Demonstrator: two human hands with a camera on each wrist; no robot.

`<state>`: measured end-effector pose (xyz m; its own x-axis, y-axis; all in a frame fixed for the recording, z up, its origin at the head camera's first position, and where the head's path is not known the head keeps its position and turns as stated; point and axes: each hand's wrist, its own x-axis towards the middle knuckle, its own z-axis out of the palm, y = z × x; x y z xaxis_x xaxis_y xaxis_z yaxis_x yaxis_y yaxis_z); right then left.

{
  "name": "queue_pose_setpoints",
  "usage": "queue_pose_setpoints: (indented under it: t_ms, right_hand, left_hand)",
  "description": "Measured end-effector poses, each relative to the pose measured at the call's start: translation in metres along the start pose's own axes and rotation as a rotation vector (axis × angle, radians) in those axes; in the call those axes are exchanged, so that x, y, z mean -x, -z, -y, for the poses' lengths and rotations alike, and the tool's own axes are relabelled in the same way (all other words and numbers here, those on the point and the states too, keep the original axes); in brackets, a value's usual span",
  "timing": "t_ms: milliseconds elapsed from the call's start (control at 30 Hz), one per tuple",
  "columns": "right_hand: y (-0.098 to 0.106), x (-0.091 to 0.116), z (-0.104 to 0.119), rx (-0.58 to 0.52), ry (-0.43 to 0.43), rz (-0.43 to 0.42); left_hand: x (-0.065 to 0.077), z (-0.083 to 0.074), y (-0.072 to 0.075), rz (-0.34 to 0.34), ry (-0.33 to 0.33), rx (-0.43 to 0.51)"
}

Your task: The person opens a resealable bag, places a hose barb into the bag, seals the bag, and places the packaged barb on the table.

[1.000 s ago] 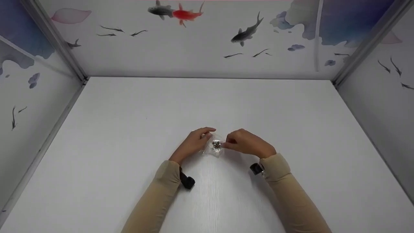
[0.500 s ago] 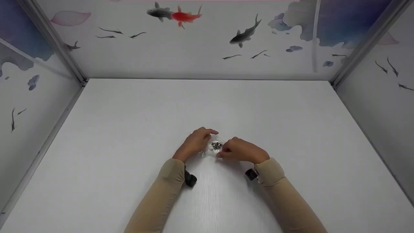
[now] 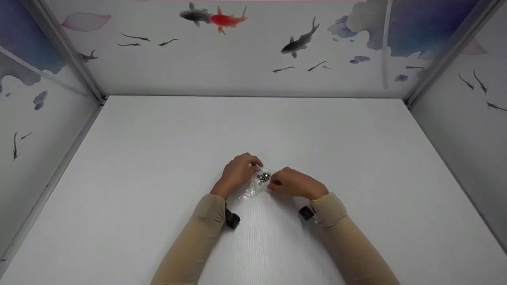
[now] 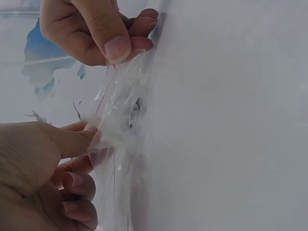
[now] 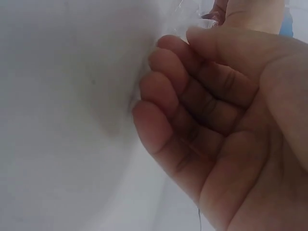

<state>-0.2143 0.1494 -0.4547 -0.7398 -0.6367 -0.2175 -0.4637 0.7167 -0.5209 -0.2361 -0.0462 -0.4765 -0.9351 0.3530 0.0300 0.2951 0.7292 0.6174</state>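
Note:
Between both hands is a small clear plastic bag [image 3: 250,190] with small shiny metal pieces [image 3: 263,177] inside, too small to name. My left hand [image 3: 237,174] pinches the bag's left side with thumb and forefinger. On the other side my right hand [image 3: 298,183] pinches the bag's edge, its fingers curled in. From the left wrist view, the bag [image 4: 118,125] stretches between the right hand [image 4: 94,29] above and the left hand [image 4: 43,168] below. In the right wrist view, curled fingers [image 5: 161,91] hide most of the bag [image 5: 185,17].
A white tabletop [image 3: 253,130] lies under the hands. Panels printed with fish, including the back panel [image 3: 245,59], stand along its back and sides. Black wrist cameras, such as the one on the left wrist [image 3: 233,219], sit under each sleeve cuff.
My right hand has moved left and slightly nearer to me along the bag. More of the bag's lower left part now shows below the left hand.

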Motion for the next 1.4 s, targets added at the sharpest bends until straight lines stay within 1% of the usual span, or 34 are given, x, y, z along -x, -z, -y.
queue_pose_setpoints:
  t_ms: [167, 400, 567, 867, 967, 1033, 1167, 1267, 1400]
  right_hand:
    - [0.006, 0.002, -0.006, -0.01, 0.006, -0.041]
    - [0.014, 0.006, -0.014, -0.003, 0.076, -0.117]
    - [0.015, 0.006, -0.016, -0.033, 0.073, -0.123]
    - [0.009, 0.001, -0.019, -0.051, -0.035, -0.108]
    - [0.008, -0.001, -0.019, -0.048, -0.052, -0.11]
    - [0.008, -0.002, -0.019, -0.035, -0.041, -0.117]
    - [0.009, 0.0, -0.02, -0.003, 0.025, -0.152]
    - [0.012, 0.002, -0.022, 0.0, 0.052, -0.182]
    - [0.018, 0.005, -0.023, -0.029, 0.031, -0.233]
  left_hand:
    - [0.001, 0.0, 0.004, -0.047, 0.023, 0.001]
    - [0.005, 0.0, 0.005, -0.042, 0.068, 0.048]
    - [0.007, 0.0, 0.006, -0.048, 0.087, 0.093]
    - [0.01, 0.002, 0.008, -0.077, 0.066, 0.149]
    - [0.01, 0.003, 0.007, -0.082, 0.066, 0.163]
    - [0.01, 0.004, 0.007, -0.082, 0.062, 0.172]
    - [0.009, 0.005, 0.008, -0.08, 0.059, 0.202]
    - [0.01, 0.006, 0.01, -0.09, 0.045, 0.228]
    - [0.01, 0.004, 0.015, -0.12, 0.026, 0.262]
